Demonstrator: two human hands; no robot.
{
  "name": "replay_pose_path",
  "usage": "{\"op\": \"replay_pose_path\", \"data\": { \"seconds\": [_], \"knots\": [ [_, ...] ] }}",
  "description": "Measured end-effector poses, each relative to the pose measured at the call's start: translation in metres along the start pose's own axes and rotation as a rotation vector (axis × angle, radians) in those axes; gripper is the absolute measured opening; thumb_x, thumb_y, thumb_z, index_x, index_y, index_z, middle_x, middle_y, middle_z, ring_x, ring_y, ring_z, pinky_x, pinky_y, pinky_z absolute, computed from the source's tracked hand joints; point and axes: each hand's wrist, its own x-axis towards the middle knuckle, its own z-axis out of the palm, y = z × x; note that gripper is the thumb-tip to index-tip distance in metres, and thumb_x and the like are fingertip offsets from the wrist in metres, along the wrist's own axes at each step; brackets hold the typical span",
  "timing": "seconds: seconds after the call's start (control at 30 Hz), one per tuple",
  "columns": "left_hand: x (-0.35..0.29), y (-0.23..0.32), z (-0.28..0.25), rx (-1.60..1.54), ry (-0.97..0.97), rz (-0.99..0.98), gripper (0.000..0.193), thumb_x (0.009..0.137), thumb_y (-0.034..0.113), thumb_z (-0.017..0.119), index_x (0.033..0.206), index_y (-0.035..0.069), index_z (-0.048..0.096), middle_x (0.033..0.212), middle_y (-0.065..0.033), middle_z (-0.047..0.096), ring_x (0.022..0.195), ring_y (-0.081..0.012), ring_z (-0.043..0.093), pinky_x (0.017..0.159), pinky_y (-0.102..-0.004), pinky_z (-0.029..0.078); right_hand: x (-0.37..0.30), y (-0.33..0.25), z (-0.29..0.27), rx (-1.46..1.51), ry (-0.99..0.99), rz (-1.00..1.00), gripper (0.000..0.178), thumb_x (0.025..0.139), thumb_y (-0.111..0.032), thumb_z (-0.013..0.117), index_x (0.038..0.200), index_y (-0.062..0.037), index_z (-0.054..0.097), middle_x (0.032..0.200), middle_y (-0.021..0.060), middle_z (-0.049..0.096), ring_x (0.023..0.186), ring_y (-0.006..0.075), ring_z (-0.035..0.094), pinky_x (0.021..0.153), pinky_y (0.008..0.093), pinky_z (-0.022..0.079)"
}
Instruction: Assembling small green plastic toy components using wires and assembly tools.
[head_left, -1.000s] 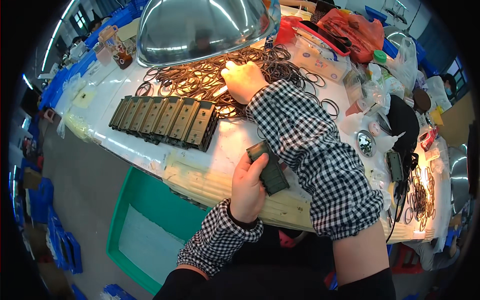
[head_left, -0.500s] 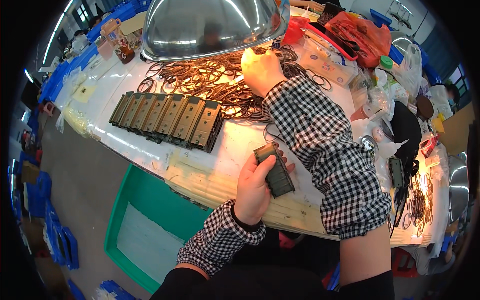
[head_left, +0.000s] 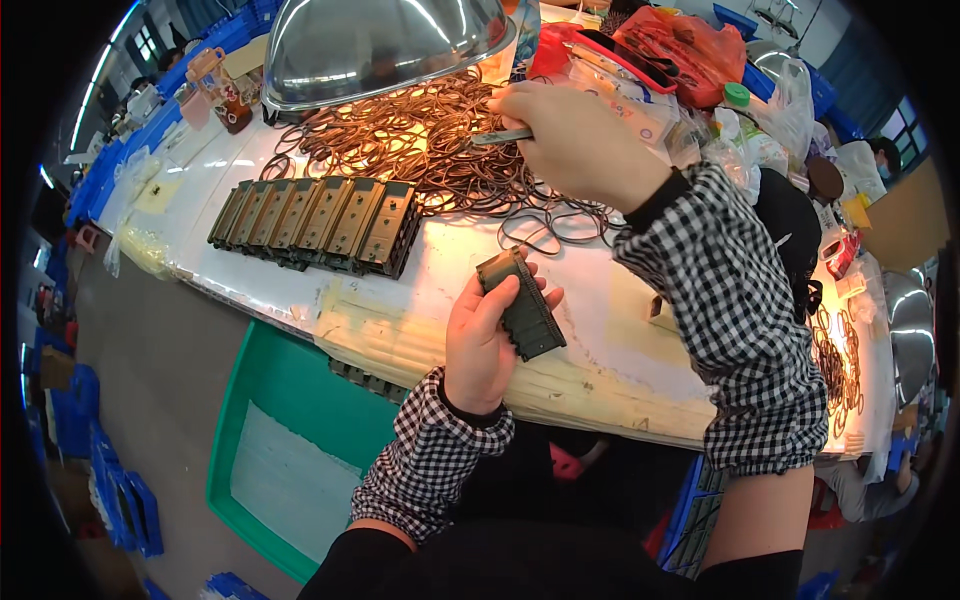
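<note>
My left hand [head_left: 480,345] is wrapped around a dark green, ribbed rectangular plastic part [head_left: 528,315], held tilted above the table's near edge. My right hand [head_left: 575,135] is closed over the right side of a tangled heap of thin brown rubber rings [head_left: 400,135]. A thin, flat metal tool [head_left: 502,136] sticks out leftward from its grip; its exact kind is unclear. Whether the fingers also pinch a ring cannot be made out. Several loose rings [head_left: 545,225] spread below that hand. Left of the plastic part, a row of similar green-brown parts [head_left: 315,222] stands side by side.
A shiny metal lamp shade [head_left: 385,50] hangs low over the heap. Beside the table's front edge sits a green bin [head_left: 235,450]. Plastic bags, a red bag [head_left: 680,50] and small items crowd the right side. More rings [head_left: 838,365] lie at far right.
My right hand has moved right and turned, exposing the metal tool. Rings beneath it are spread out more. My left hand still holds the plastic part, and the whole view has shifted slightly.
</note>
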Motion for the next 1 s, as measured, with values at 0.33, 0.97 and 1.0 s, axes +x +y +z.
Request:
{"op": "replay_pose_path", "data": {
  "seconds": [0.33,0.97,1.0],
  "knots": [
    [-0.026,0.010,0.016,-0.240,-0.519,-0.075,0.062,0.087,0.013,0.056,0.136,-0.015,0.029,0.148,-0.0267,0.022,0.097,-0.0203,0.057,0.083,-0.0396,0.059,-0.151,-0.004,-0.055,0.760,0.199,0.034,0.023,0.089,-0.004,0.054,0.109,0.0046,0.062,0.100,0.0157,0.066,0.087,0.0214,0.063,0.075,0.0292,0.048],
    [-0.042,-0.025,0.043,-0.136,-0.562,-0.234,0.059,0.088,0.016,0.055,0.134,-0.014,0.033,0.137,-0.0255,0.040,0.096,-0.0228,0.055,0.076,-0.0402,0.060,-0.236,0.015,-0.026,1.460,0.159,0.575,0.025,0.091,-0.025,0.061,0.093,-0.0015,0.071,0.084,0.0000,0.069,0.062,0.0019,0.044,0.054,0.0191,0.036],
    [-0.042,-0.025,0.044,-0.047,-0.587,-0.222,0.059,0.088,0.017,0.056,0.133,-0.015,0.034,0.136,-0.0261,0.041,0.095,-0.0230,0.056,0.075,-0.0406,0.060,-0.237,0.017,-0.024,1.476,0.158,0.583,0.024,0.090,-0.024,0.062,0.094,-0.0015,0.070,0.085,0.0003,0.069,0.062,0.0022,0.045,0.055,0.0190,0.036]
  ]
}}
